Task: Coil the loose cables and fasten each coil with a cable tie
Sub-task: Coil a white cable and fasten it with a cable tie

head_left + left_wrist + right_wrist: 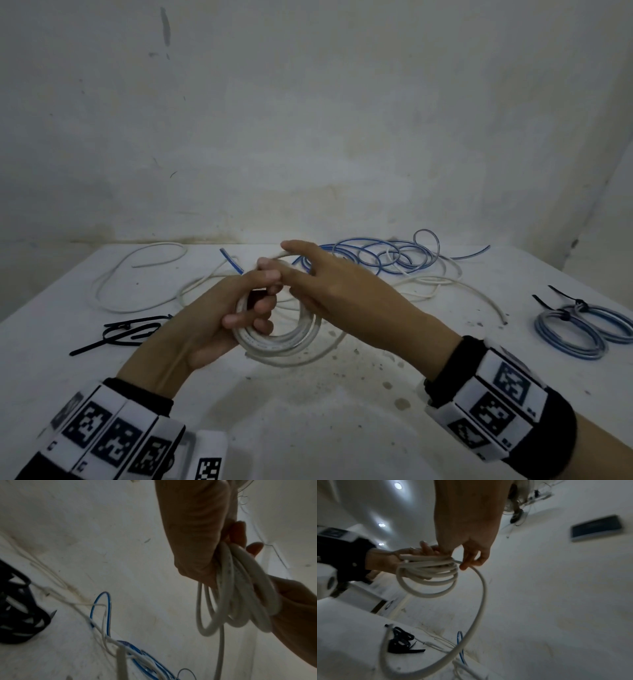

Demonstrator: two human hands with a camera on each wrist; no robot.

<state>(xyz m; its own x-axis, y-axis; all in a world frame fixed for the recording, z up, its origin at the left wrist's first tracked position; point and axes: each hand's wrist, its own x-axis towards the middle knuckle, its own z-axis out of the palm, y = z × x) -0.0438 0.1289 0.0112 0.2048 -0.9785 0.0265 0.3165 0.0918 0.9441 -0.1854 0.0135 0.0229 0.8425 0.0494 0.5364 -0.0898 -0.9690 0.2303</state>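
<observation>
Two hands meet above the middle of the white table (342, 428). The left hand (205, 329) has its fingers curled through the white cable coil (284, 342), gripping the bundled turns. The right hand (329, 284), at 1 o'clock from the coil, pinches the free white strand (481, 588) against the coil's top. Loose blue cable (383, 257) lies tangled at 12 to 1 o'clock; black cable ties (126, 330) at 9 o'clock; two tied blue coils (582, 325) at 3 o'clock
</observation>
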